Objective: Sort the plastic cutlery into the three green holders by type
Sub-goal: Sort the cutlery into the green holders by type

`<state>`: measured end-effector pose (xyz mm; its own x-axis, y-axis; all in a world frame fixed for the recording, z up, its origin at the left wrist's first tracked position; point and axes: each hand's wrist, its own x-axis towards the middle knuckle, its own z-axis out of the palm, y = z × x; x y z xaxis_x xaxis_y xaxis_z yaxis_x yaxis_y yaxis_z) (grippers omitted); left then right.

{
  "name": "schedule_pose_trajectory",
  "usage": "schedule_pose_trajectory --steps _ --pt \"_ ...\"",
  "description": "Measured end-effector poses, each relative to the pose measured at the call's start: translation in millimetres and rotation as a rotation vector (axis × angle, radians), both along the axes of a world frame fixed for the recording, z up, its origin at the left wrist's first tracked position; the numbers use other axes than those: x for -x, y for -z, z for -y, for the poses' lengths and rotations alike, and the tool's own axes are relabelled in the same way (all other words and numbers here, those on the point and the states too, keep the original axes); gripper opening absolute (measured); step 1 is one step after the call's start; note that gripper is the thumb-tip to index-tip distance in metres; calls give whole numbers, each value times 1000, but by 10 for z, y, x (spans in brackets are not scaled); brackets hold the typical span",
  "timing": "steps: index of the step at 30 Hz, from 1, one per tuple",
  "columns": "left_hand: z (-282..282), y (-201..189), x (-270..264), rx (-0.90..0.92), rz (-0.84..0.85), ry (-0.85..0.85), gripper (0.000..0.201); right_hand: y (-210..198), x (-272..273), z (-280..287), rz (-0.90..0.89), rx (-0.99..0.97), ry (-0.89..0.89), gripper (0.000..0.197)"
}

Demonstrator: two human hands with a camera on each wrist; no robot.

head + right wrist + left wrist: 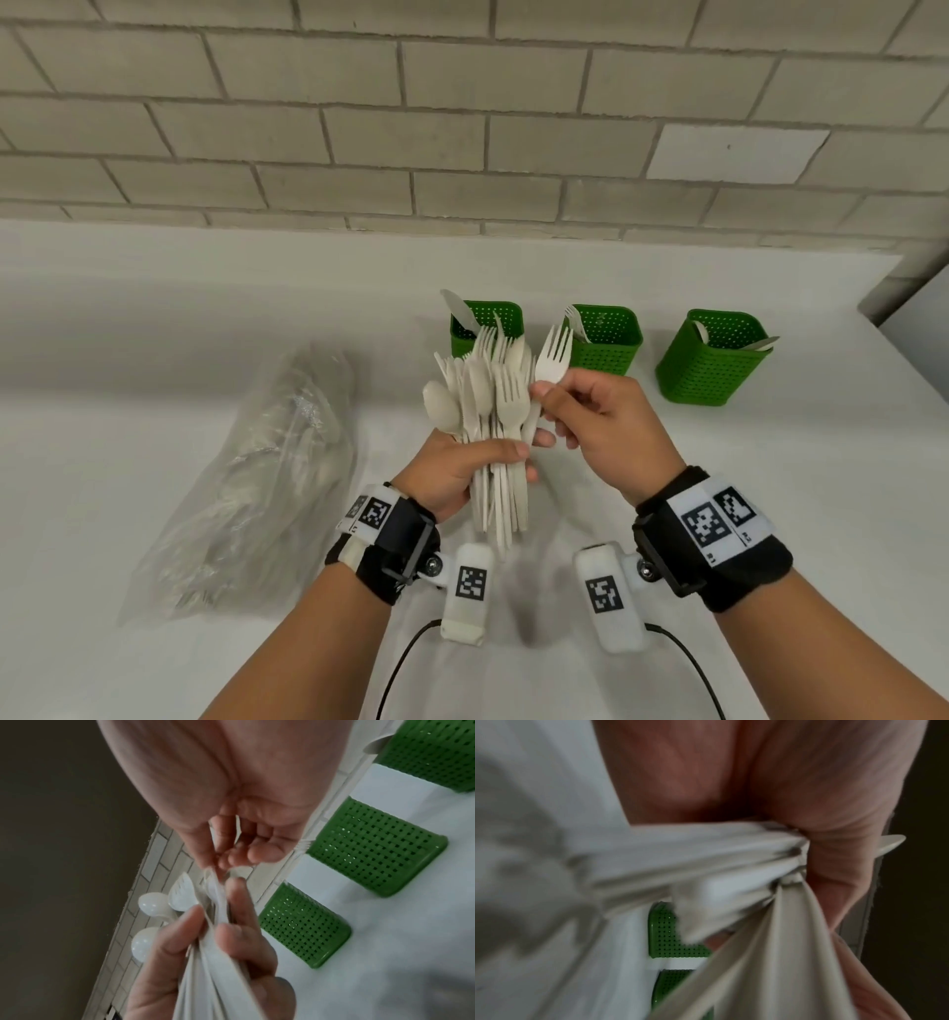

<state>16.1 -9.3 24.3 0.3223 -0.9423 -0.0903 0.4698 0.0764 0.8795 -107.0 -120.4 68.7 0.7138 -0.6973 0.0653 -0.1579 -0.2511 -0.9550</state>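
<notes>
My left hand grips a bundle of white plastic cutlery by the handles, heads up: forks, spoons and more, above the counter. My right hand pinches one white fork at the bundle's right edge, its tines upward. Three green perforated holders stand behind on the counter: the left holder has a knife in it, the middle holder a fork, the right holder spoons. The right wrist view shows the holders and both hands on the bundle. The left wrist view is blurred, full of handles.
A crumpled clear plastic bag lies on the white counter to the left of my hands. A pale brick wall runs behind the holders. The counter ends at the right past the third holder.
</notes>
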Motion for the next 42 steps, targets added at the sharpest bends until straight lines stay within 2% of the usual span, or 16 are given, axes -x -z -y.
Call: schedule_pose_trajectory --steps 3,5,7,10,12,14,17,23,26,30,36,42 --pt "20 14 6 -13 162 -68 26 22 1 31 -23 -116 3 6" --pt "44 16 -12 -53 336 -134 18 31 -10 25 37 -94 110 17" --pt "72 16 -21 -78 499 -173 12 -21 -27 -4 147 14 193 17" --pt "92 6 -21 -62 625 -192 21 -154 -12 -44 276 153 188 14" --pt "99 12 -20 -45 683 -193 25 -266 11 -21 300 259 182 6" --pt "99 15 -12 -25 729 -193 32 -345 13 23 174 355 76 2" --pt "120 39 -15 -29 819 -207 34 -382 4 60 -25 423 -50 10" --pt "111 53 -26 -119 911 -373 33 -403 10 19 -54 342 -117 25" --pt "104 41 -44 -183 1076 -439 36 -376 12 58 -66 277 -152 24" --pt "100 78 -86 -261 1263 -485 41 -386 32 64 -48 289 -145 17" --pt "115 59 -76 -241 1246 -444 39 -438 75 86 -150 339 -214 22" --pt "103 55 -32 -204 945 -289 36 -445 96 113 -99 249 -181 22"
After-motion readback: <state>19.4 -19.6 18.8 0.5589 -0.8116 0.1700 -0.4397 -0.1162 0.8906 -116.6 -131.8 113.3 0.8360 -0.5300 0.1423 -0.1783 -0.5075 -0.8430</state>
